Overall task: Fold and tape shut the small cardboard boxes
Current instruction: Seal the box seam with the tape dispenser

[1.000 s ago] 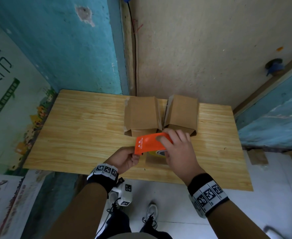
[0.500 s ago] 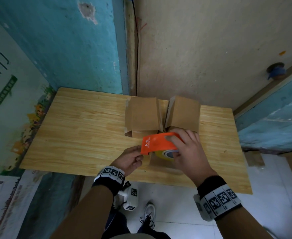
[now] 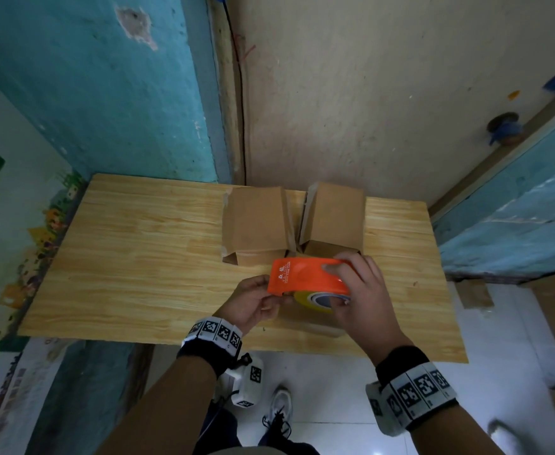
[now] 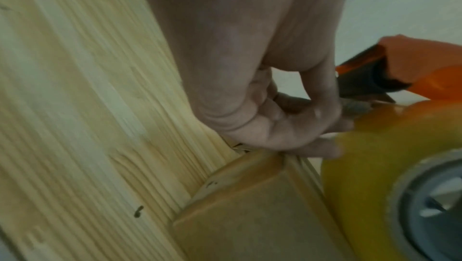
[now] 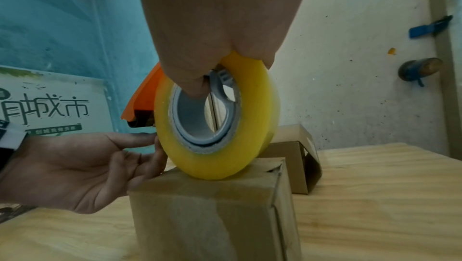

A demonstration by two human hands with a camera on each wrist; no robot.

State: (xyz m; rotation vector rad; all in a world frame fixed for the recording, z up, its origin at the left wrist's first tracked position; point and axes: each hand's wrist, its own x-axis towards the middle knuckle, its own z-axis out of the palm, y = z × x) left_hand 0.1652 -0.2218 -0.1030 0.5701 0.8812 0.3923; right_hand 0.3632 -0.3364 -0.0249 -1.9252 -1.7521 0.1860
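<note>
My right hand (image 3: 358, 290) grips an orange tape dispenser (image 3: 302, 277) with a yellow tape roll (image 5: 217, 127), thumb hooked into the roll's core. The roll rests on top of a small cardboard box (image 5: 212, 212) standing near the table's front edge, mostly hidden under my hands in the head view. My left hand (image 3: 253, 300) is at the box's left top edge. Its thumb and fingertips (image 4: 325, 127) pinch the tape end at the roll's rim, just below the dispenser's blade end. Two more cardboard boxes (image 3: 256, 224) (image 3: 333, 218) lie side by side behind, ends open.
The wooden table (image 3: 138, 257) stands against a blue and beige wall; its left half is bare wood. Beyond the front edge is white tiled floor with my shoe (image 3: 281, 408). Cardboard pieces (image 3: 476, 293) lie on the floor at the right.
The dispenser has shifted slightly right over the near box. My left hand has come up from beside the box to the roll's rim under the dispenser's left end.
</note>
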